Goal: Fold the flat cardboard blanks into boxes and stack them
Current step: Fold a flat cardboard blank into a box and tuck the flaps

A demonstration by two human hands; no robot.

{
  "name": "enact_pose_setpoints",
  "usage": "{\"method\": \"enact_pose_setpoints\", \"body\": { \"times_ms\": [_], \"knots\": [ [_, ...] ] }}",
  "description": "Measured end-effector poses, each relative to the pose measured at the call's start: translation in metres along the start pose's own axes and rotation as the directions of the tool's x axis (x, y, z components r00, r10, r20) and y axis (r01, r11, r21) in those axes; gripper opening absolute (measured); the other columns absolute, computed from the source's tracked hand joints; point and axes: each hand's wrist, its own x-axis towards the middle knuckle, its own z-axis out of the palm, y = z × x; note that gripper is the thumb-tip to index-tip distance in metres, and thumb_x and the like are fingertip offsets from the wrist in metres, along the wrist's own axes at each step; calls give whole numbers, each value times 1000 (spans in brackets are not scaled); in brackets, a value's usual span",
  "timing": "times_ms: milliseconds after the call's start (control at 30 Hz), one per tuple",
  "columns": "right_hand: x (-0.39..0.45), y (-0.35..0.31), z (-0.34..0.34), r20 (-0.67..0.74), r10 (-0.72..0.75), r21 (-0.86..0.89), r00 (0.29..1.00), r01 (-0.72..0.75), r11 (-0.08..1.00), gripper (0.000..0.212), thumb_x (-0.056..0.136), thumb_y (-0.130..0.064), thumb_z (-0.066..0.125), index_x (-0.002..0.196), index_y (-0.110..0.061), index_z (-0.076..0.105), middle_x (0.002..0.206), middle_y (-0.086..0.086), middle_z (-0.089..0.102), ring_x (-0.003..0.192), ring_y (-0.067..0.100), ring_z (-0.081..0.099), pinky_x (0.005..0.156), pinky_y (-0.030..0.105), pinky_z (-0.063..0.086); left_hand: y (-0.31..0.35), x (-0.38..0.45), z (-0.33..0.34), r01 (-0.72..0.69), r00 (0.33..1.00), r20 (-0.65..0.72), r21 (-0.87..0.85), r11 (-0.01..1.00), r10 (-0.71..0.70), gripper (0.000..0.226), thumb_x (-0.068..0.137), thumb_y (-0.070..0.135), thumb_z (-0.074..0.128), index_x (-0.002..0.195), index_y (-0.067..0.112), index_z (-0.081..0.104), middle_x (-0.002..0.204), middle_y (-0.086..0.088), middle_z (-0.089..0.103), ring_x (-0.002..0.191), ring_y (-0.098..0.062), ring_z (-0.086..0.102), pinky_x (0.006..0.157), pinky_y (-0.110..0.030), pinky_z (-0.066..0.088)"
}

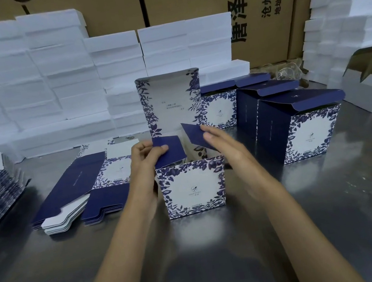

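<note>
Head view: the box [193, 185] stands on the worktop [310, 206]. Left hand [145, 157] pinches one blue side flap [169, 151]; right hand [218, 140], fingers straight, presses the other. Thin light card probably creases easily, so hold the flap edges.

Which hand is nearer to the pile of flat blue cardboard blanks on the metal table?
Left. The left hand pinches the box's left flap, beside the pile of flat blanks; the right hand is farther, across the box.
</note>
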Motion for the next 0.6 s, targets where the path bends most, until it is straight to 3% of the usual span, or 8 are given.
{"method": "enact_pose_setpoints", "body": {
  "times_ms": [100,167,200,267,333,400,467,600],
  "knots": [
    [3,1,-11,-2,13,-12,1000,-13,1000,32,95,-42,64,125,-51,63,129,-25,60,99,-19,60,85,16,40,0,-2,-4,16,999,47,-6,1000,-16,22,68,23,79,75,38,66,113,-13,62,88,-27,66,78,-43,51],
    [4,0,-14,-25,34,-77,999,-36,996,27,91,-44,68,118,-45,64,122,-22,64,101,-13,63,86,21,43,1,-1,-8,2,999,47,34,999,-3,21,68,24,79,76,39,67,113,-14,64,88,-26,67,81,-45,51],
    [5,-2,-15,-56,49,-114,997,-55,992,24,89,-47,70,110,-36,65,113,-19,67,97,-9,65,81,20,45,2,0,-9,0,999,49,49,999,-3,21,68,23,79,77,38,67,114,-14,66,88,-26,67,83,-46,50],
    [6,-11,-15,-93,96,-201,991,-113,973,30,88,-54,70,85,-25,64,79,-15,68,66,-6,64,59,11,46,3,2,-11,9,999,53,77,997,-13,24,70,21,78,86,34,66,118,-15,67,89,-24,68,87,-46,51],
    [6,-22,-16,-44,163,-324,986,-168,931,43,89,-62,64,63,-27,67,50,-11,49,43,5,52,46,9,41,4,3,-12,11,999,52,94,996,-16,27,76,17,77,94,28,61,119,-14,66,88,-23,68,86,-45,52],
    [4,-30,-17,43,219,-390,975,-185,902,58,88,-67,61,46,-28,53,45,-7,34,41,13,39,44,14,39,5,3,-14,9,999,42,106,994,-13,25,83,12,74,97,27,59,116,-12,65,86,-21,68,81,-41,54],
    [2,-35,-20,100,237,-406,966,-178,896,60,92,-61,62,49,-26,38,47,-7,31,43,14,32,44,18,35,5,2,-15,12,999,47,118,993,-18,24,86,11,72,98,28,59,117,-12,65,88,-22,68,81,-40,54],
    [0,-34,-19,104,188,-464,977,-119,878,51,103,-35,57,61,-20,32,46,-9,29,43,11,27,43,18,30,5,-2,-16,24,996,86,133,991,-36,23,87,12,70,99,28,59,128,-17,63,92,-23,66,89,-43,52]
  ]
}}
